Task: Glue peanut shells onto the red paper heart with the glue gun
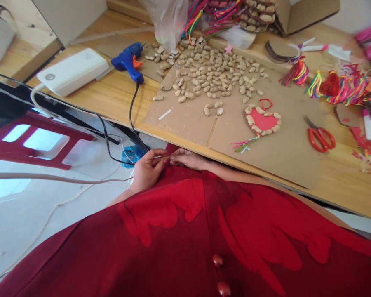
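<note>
My left hand (147, 170) and my right hand (188, 159) meet low, just in front of the table edge and above the red clothing (185, 175). Both have bent fingers with the tips pinched together, the two hands touching or almost so. Whatever sits between the fingertips is too small or hidden to make out. On the cardboard (185, 123) beyond lie a heap of peanuts (216, 70) and a red heart (266, 120) edged with peanuts, with a red loop on top and a coloured thread tassel (245, 144).
Left on the table are a blue glue gun (128, 62) and a white power strip (74, 71), their cables hanging over the edge. Red-handled scissors (320, 138) lie right, near colourful tassels (343, 87). A red stool (49, 140) stands on the floor at left.
</note>
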Motion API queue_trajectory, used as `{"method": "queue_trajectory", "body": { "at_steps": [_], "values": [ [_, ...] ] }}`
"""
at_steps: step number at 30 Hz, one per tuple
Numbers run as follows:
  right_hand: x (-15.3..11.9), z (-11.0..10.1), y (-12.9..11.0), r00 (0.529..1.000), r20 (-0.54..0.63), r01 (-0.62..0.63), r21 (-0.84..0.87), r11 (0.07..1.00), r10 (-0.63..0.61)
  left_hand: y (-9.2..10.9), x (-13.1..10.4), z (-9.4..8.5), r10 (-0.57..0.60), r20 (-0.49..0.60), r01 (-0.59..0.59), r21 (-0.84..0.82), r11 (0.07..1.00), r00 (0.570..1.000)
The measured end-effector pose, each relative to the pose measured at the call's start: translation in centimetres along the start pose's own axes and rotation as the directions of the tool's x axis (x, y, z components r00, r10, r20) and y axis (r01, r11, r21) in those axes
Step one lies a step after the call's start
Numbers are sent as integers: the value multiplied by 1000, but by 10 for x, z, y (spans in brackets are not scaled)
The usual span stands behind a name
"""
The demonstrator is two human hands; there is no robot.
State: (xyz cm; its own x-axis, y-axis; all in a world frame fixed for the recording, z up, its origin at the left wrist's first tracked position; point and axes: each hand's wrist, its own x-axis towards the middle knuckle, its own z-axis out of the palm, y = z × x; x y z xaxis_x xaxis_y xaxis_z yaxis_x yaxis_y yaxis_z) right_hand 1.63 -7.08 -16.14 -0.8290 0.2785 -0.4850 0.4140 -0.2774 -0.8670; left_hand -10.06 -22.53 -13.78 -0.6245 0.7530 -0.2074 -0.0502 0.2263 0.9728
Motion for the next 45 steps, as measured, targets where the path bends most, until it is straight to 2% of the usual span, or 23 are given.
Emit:
{"method": "queue_trajectory", "body": {
  "at_steps": [5,7,10,17,22,27,32,39,45],
  "values": [
    [3,-5,3,997,70,-13,52,999,9,20,-1,4,-19,-12,20,85,996,1000],
    [4,-6,3,996,90,-17,65,998,11,24,-1,5,18,0,-18,151,988,1000],
    [6,-6,4,994,107,-21,81,996,13,19,-1,5,121,37,-126,220,967,992],
    [9,-9,7,992,125,-17,95,995,5,6,1,4,262,74,-271,349,897,962],
    [11,-10,9,992,123,-9,82,997,-1,4,3,4,333,116,-352,355,866,936],
    [11,-11,10,993,115,-10,42,999,5,8,3,6,218,84,-233,256,938,972],
    [14,-17,13,992,126,-25,-13,1000,26,2,7,7,25,41,-25,4,1000,999],
    [11,-16,8,991,131,-26,-13,1000,28,-8,9,5,-154,59,165,-282,945,986],
    [8,-14,5,989,147,-30,19,999,27,-8,9,4,-183,55,190,-368,910,982]
  ]
}}
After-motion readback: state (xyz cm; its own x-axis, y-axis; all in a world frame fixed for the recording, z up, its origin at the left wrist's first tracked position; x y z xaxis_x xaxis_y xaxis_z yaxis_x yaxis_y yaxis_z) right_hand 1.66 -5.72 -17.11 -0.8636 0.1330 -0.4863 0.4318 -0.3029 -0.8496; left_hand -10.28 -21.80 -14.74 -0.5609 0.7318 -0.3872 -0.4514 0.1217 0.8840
